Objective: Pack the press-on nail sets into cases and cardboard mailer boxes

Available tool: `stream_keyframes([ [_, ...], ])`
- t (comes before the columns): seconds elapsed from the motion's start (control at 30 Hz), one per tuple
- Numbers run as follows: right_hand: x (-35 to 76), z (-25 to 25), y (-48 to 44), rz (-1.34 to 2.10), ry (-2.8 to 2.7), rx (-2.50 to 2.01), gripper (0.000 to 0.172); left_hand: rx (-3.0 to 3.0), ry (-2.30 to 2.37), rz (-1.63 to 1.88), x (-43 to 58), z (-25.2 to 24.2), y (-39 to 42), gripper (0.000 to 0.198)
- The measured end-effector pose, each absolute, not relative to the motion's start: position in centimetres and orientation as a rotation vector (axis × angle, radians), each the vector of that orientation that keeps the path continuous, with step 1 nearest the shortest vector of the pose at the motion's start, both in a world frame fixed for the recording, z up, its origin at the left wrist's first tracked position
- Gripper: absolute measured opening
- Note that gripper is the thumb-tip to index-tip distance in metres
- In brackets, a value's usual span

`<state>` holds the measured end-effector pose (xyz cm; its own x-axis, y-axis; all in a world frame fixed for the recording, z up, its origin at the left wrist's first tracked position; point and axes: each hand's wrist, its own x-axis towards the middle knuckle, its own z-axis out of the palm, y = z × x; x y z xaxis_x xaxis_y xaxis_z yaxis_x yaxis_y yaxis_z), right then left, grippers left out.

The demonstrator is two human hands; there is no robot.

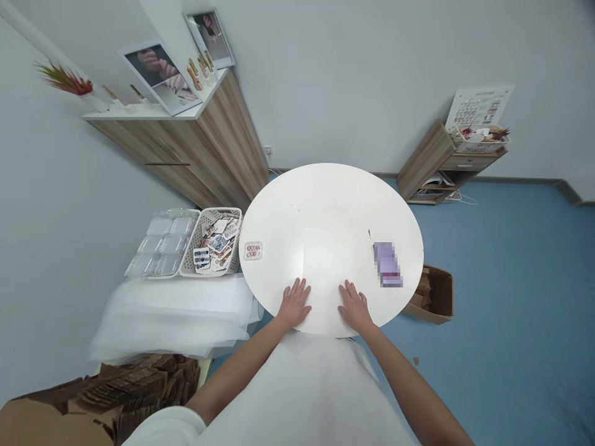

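- At the near edge of the round white counter (325,210), someone in white clothing (325,390) has both forearms reaching forward, one on each side of the body.
- The left hand (294,303) lies palm down on the counter top, its fingers spread apart and pointing away from the body.
- The right hand (354,306) mirrors it, also flat on the white surface with fingers apart; a bare stretch of counter separates the two.
- Over by the counter's left edge I can see a small clear pack (253,250) holding rows of pinkish pieces; it is nearer to the left hand, but well apart from it.
- Toward the right edge lies a purple item (388,263), blurred into blocks, so I cannot tell what it is; it sits beyond the right hand, not touching it. Just past it is a small dark mark (369,233).
- Beside the counter on the left stands a white lattice basket (191,249) heaped with printed cards (218,241), and next to it are stacked clear plastic boxes (162,241).
- Nearer the person on that side are whitish sheeting (181,310) and a pile of brown cardboard (144,387).
- To the right, an open carton (445,294) stands on the blue floor (511,279), partly hidden by the counter.
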<state>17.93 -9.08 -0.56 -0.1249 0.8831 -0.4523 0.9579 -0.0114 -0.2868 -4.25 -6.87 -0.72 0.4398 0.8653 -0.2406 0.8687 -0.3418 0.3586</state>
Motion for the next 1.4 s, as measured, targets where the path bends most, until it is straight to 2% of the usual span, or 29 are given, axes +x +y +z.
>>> stream_keyframes([
  [0.23, 17.7, 0.1, -13.6, -0.889, 2.053, 1.887, 0.067, 2.318, 1.297, -0.135, -5.0, 0.1, -6.9, 0.056],
  [0.6, 19.8, 0.3, -10.3, -0.816, 2.134, 1.753, 0.057, 2.267, 1.307, -0.117, -4.1, -0.1, -6.3, 0.053],
  [0.87, 18.8, -0.1, -8.9, -0.77, 2.128, 1.825, 0.052, 2.123, 1.397, 0.033, -4.0, -0.6, -6.0, 0.049],
  [1.0, 18.6, -0.1, -8.9, -0.752, 2.125, 1.864, 0.05, 2.074, 1.389, 0.244, -4.1, -1.3, -6.0, 0.046],
  [1.2, 16.0, 0.1, -7.8, -0.704, 2.209, 1.929, 0.05, 1.973, 1.526, 0.352, -7.1, -1.3, -6.0, 0.057],
  [1.4, 8.6, 0.7, -2.9, -1.008, 2.38, 1.891, 0.051, 1.497, 1.897, 0.563, -14.3, -1.3, -2.6, 0.068],
])
